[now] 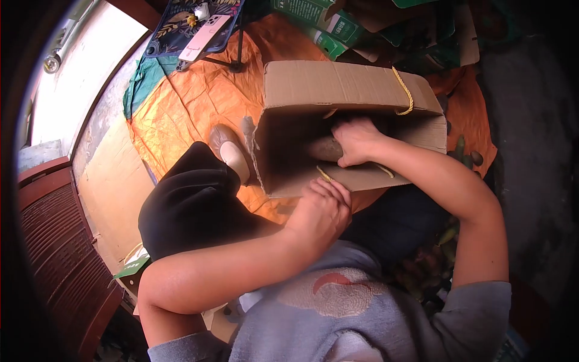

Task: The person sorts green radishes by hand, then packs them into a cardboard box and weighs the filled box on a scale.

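A cardboard box (pixel 350 84) lies open in front of me, with yellow rope (pixel 404 90) looped through its far side and more rope at its near edge. My left hand (pixel 325 208) is closed at that near edge, fingers pressed together beside the rope. Inside the box, my right hand (pixel 357 143) is closed around the end of a brownish, elongated object (pixel 325 149). The shadowed interior hides the rest of the object.
Orange sheeting (pixel 187 108) spreads under the box. A phone (pixel 205 37) rests on a patterned folding stool (pixel 169 33). Green printed cartons (pixel 338 30) are piled behind. My shoe (pixel 226 142) stands left of the box; flattened cardboard (pixel 114 199) lies farther left.
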The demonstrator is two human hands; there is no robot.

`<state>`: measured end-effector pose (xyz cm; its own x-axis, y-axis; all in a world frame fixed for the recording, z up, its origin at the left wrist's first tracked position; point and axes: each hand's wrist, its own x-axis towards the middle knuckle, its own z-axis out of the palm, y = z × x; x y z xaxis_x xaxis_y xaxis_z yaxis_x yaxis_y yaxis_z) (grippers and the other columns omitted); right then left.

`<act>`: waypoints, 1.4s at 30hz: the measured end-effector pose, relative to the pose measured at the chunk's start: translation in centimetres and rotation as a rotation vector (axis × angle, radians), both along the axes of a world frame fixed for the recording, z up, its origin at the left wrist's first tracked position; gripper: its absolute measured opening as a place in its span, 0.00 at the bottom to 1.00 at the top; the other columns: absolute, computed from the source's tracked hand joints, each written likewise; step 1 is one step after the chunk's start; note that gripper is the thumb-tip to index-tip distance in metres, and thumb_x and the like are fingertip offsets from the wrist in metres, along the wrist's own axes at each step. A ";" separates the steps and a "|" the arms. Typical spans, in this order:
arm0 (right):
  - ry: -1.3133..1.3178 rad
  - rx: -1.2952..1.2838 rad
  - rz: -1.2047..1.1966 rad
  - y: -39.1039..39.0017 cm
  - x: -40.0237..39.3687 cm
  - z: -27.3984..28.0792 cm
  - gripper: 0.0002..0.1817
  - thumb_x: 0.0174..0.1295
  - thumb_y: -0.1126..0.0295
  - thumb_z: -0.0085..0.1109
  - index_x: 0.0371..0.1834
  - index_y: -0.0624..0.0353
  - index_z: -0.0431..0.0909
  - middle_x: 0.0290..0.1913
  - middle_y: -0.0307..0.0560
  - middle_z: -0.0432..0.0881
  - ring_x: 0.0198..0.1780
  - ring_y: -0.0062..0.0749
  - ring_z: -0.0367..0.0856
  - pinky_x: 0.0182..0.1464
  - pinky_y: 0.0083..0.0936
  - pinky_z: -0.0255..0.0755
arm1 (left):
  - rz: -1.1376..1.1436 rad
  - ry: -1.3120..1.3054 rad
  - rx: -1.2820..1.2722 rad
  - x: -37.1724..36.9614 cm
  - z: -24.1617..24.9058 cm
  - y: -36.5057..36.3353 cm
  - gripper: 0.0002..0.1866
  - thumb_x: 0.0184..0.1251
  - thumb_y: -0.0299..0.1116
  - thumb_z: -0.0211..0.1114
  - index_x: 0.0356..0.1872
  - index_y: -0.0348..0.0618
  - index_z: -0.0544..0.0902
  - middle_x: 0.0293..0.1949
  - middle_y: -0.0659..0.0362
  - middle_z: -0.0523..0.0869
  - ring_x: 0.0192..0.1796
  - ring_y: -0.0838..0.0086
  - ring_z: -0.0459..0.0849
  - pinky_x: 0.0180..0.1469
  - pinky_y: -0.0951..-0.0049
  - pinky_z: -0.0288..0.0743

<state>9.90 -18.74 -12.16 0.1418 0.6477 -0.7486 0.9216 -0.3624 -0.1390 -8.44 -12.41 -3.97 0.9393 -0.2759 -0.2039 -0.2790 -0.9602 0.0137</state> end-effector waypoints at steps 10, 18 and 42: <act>-0.099 0.144 -0.063 0.6 -0.8 1.8 0.23 0.52 0.58 0.66 0.44 0.63 0.75 0.42 0.52 0.81 0.46 0.48 0.81 0.45 0.44 0.75 | 0.013 0.025 -0.086 0.8 -0.2 1.2 0.20 0.58 0.32 0.55 0.47 0.26 0.73 0.37 0.43 0.82 0.36 0.66 0.85 0.33 0.73 0.79; -0.135 1.111 -0.737 -10.4 0.6 13.5 0.16 0.61 0.61 0.60 0.42 0.64 0.79 0.36 0.52 0.84 0.40 0.33 0.84 0.44 0.25 0.75 | -0.001 0.194 -0.173 1.9 1.7 2.4 0.19 0.56 0.26 0.57 0.50 0.29 0.73 0.36 0.52 0.82 0.36 0.68 0.85 0.32 0.72 0.77; -0.715 -0.106 -2.177 -55.2 -26.3 -13.3 0.25 0.61 0.46 0.48 0.49 0.55 0.76 0.52 0.59 0.78 0.53 0.54 0.77 0.55 0.43 0.71 | 0.697 0.048 -0.365 -3.1 3.8 27.0 0.24 0.73 0.43 0.51 0.63 0.40 0.69 0.58 0.46 0.76 0.60 0.61 0.75 0.63 0.63 0.68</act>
<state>-16.37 -73.96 -25.48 0.5030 -0.8156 -0.2860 -0.8510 -0.5252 0.0011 -11.51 14.63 -0.19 0.9129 0.3157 -0.2586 0.3942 -0.8462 0.3585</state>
